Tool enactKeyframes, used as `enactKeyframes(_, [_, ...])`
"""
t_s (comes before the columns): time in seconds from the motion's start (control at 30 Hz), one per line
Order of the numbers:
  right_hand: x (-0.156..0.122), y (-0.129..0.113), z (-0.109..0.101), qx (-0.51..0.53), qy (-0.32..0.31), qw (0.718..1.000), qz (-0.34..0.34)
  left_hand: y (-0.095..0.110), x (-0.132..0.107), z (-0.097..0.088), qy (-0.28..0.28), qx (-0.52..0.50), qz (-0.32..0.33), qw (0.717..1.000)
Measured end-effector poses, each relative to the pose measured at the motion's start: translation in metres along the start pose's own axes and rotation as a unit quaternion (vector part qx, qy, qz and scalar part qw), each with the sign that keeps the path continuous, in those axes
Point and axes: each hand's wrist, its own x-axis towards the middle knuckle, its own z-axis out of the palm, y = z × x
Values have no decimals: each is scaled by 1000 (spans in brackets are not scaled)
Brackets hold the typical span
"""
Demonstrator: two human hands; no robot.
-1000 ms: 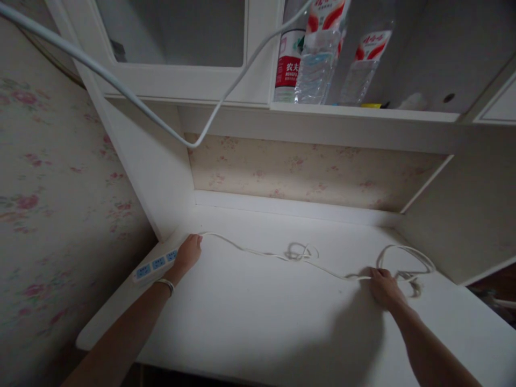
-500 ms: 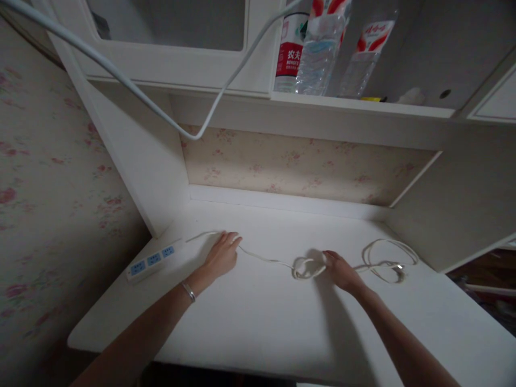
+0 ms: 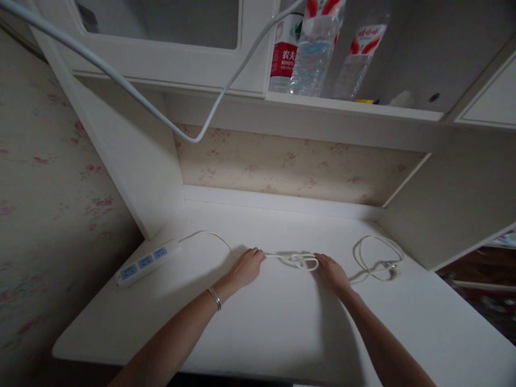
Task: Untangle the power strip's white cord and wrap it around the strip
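A white power strip (image 3: 144,262) with blue socket faces lies at the left of the white desk. Its thin white power cord (image 3: 209,233) runs right to my left hand (image 3: 249,267), whose fingers are closed on it; a silver bangle circles that wrist. Between my hands the cord forms a small loose bundle of loops, raised a little over its shadow. My right hand (image 3: 331,273) grips the bundle's right end, fingertips partly hidden. Beyond that hand, the rest of the cord lies in wide loops, with the plug (image 3: 390,266) at the right.
Above the desk (image 3: 258,317), a shelf (image 3: 355,107) holds several plastic bottles (image 3: 314,54). A thick pale cable (image 3: 197,138) hangs down in front of the cabinet (image 3: 161,59). Side panels border the desk's back on the left and right.
My left hand has moved right along the cord, closer to my right hand. The looped bundle between them is now stretched flatter. The view has shifted slightly.
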Motion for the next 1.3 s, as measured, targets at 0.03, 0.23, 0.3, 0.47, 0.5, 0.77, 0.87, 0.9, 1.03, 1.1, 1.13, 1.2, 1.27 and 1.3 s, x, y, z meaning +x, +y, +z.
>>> enactKeyframes(0.03, [3, 7, -4, -12, 6, 1000, 26, -5, 1, -7, 20, -2, -21, 1000])
enactKeyframes(0.23, [10, 57, -25, -72, 12, 985, 154, -39, 2, -53, 134, -6, -148, 980])
enactKeyframes(0.3, [12, 69, -27, -94, -5, 978, 187, -41, 0, -56, 141, -12, -162, 977])
enactKeyframes(0.47, [22, 74, -21, -100, -31, 970, 220, -26, -11, -38, 104, -31, -141, 984])
enactKeyframes(0.5, [24, 72, -19, -100, -36, 970, 217, -22, -14, -35, 91, -35, -129, 987])
enactKeyframes(0.77, [25, 71, -5, -118, -25, 973, 196, -16, -46, -52, 25, -9, -51, 998])
enactKeyframes(0.87, [24, 78, -5, -118, -27, 978, 169, -43, -59, -77, 48, 34, -69, 996])
enactKeyframes(0.9, [24, 79, -7, -118, -28, 979, 163, -57, -64, -87, 53, 59, -84, 993])
enactKeyframes(1.03, [26, 74, -22, -125, -8, 980, 156, -126, -95, -128, 55, 179, -161, 969])
enactKeyframes(1.1, [27, 62, -33, -124, 24, 981, 147, -157, -115, -144, 39, 225, -197, 953])
enactKeyframes(1.13, [28, 53, -39, -121, 46, 981, 142, -170, -126, -149, 24, 237, -212, 948])
enactKeyframes(1.2, [29, 28, -49, -108, 106, 981, 125, -188, -144, -155, -5, 239, -238, 941])
enactKeyframes(1.27, [32, -5, -56, -81, 166, 979, 86, -197, -156, -156, -28, 222, -273, 936])
enactKeyframes(1.3, [33, -25, -58, -57, 182, 980, 52, -199, -160, -155, -33, 213, -289, 933])
